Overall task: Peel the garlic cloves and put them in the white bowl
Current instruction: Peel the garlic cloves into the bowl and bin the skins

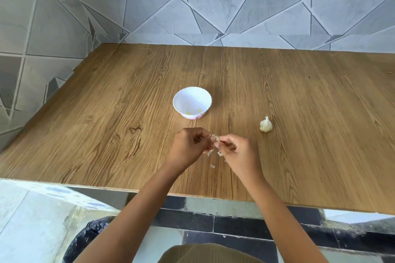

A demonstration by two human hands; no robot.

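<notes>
A small garlic clove (215, 137) is held between both hands just above the wooden table (106, 124), near its front. My left hand (188, 147) pinches the clove from the left with curled fingers. My right hand (237, 151) pinches it from the right. Bits of papery skin (212, 165) lie on the table under the hands. The white bowl (192, 102) with a scalloped rim stands a little beyond the hands; two small pale yellowish spots show on its inner wall. A garlic bulb (266, 125) rests on the table to the right of the hands.
The table sits in a corner of grey tiled walls (235, 2) at the back and left. Its front edge runs just under my forearms. A dark round object (85, 239) stands on the floor at the lower left.
</notes>
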